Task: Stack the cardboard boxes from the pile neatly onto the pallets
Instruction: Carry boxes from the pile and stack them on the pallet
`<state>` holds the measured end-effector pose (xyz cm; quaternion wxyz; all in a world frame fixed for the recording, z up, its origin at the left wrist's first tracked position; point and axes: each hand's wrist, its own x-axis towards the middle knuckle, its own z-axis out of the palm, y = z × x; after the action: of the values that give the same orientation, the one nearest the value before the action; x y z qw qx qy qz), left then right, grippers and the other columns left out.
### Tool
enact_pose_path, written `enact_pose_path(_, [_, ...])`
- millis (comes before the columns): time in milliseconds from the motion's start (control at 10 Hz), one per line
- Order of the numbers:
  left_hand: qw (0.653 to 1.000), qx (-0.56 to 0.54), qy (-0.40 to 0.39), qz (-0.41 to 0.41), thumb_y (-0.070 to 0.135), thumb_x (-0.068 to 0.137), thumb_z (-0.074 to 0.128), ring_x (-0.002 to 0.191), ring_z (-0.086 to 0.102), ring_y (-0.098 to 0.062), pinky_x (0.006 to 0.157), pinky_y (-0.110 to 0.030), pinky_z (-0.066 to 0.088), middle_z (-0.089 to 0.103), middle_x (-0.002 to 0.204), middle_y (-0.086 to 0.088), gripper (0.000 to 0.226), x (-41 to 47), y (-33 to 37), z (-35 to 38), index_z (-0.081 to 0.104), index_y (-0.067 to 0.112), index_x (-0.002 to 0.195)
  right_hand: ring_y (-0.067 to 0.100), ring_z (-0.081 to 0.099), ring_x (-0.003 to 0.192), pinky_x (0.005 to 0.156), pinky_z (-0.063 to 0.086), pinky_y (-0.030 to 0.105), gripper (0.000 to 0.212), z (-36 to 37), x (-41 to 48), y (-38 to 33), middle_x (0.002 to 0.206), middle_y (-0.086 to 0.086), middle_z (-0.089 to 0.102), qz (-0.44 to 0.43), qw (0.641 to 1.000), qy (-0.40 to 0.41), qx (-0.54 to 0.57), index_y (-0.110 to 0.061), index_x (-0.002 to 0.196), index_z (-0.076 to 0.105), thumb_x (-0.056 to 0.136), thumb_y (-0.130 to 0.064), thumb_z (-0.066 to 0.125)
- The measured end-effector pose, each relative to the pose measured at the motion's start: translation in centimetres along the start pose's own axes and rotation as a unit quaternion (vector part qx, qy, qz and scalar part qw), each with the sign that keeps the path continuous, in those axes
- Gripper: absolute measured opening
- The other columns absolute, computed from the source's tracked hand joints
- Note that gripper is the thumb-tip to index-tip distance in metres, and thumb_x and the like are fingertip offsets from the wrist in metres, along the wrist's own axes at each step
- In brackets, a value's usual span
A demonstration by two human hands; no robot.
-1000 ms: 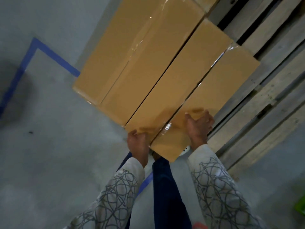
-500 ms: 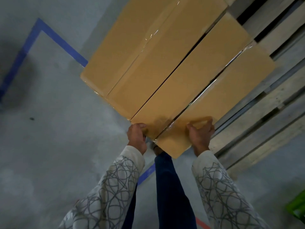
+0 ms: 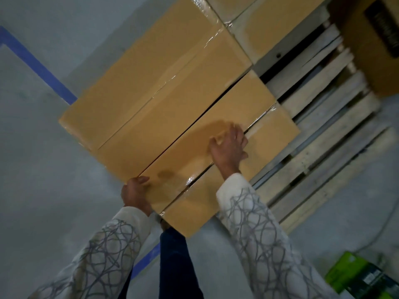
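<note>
A long tan taped cardboard box [image 3: 244, 100] lies on the wooden pallet [image 3: 323, 147], with its near end sticking out over the floor. It sits tight against a second, similar box [image 3: 151, 104] to its left. My left hand [image 3: 135, 194] grips the near left corner of the first box, thumb on top. My right hand [image 3: 228, 147] rests on the box's top at the tape seam, fingers spread and blurred by motion. More tan boxes [image 3: 269, 24] stand behind.
Bare pallet slats stretch to the right of the boxes. A dark brown carton [image 3: 371, 50] sits at the pallet's far right. A green box [image 3: 349, 275] lies on the floor at lower right. Blue floor tape [image 3: 38, 67] runs at the left on grey concrete.
My right hand left the box's near end and moved forward onto its top. My left hand stayed at the near corner. The view has moved closer to the boxes.
</note>
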<state>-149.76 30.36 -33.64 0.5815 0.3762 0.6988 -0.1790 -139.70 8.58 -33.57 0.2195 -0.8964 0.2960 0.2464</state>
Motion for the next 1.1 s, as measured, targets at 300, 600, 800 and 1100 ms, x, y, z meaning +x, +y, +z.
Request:
enact_pose_path(300, [0.98,-0.13,0.144,0.047,-0.002,0.096,0.045,0.113,0.062,-0.04,0.105,-0.057,0.047,0.067,0.118,-0.022,0.043,-0.1,-0.8,0.0,0.081,0.01,0.075,0.029,0.029,0.148,0.111,0.033,0.053,0.074,-6.9,12.7,-4.0,0.162,0.006,0.033,-0.102,0.99,0.027,-0.094,-0.016,0.157,0.032,0.09,-0.027,0.062])
enact_pose_path(600, [0.987,-0.119,0.103,0.04,0.014,0.104,0.036,0.077,0.056,-0.02,0.062,-0.02,0.04,0.062,0.099,-0.007,0.033,-3.4,-0.1,1.0,0.067,0.005,0.102,0.027,0.022,0.154,0.118,0.023,0.057,0.099,-8.1,15.9,-3.2,0.167,0.003,0.026,0.031,0.999,0.003,-0.036,-0.023,0.161,0.025,0.082,-0.052,0.078])
enact_pose_path(800, [0.99,-0.123,0.06,0.03,0.029,0.081,0.041,0.125,0.057,-0.037,0.105,-0.057,0.046,0.052,0.151,-0.007,0.039,-2.2,-0.5,-1.2,0.069,0.005,0.091,0.029,0.032,0.147,0.11,0.023,0.065,0.093,-8.1,16.4,-3.2,0.158,0.0,0.038,0.043,0.998,0.013,-0.041,-0.025,0.152,0.038,0.074,-0.052,0.081])
enact_pose_path(1100, [0.997,-0.065,0.036,0.0,0.028,0.107,0.037,0.118,0.061,-0.038,0.107,-0.06,0.046,0.07,0.102,-0.002,0.069,-2.0,-0.4,-1.3,0.069,0.025,0.045,0.026,0.027,0.148,0.109,0.022,0.064,0.086,-8.5,17.0,-3.7,0.161,-0.005,0.032,0.038,0.998,0.002,-0.051,-0.028,0.153,0.034,0.081,-0.054,0.073])
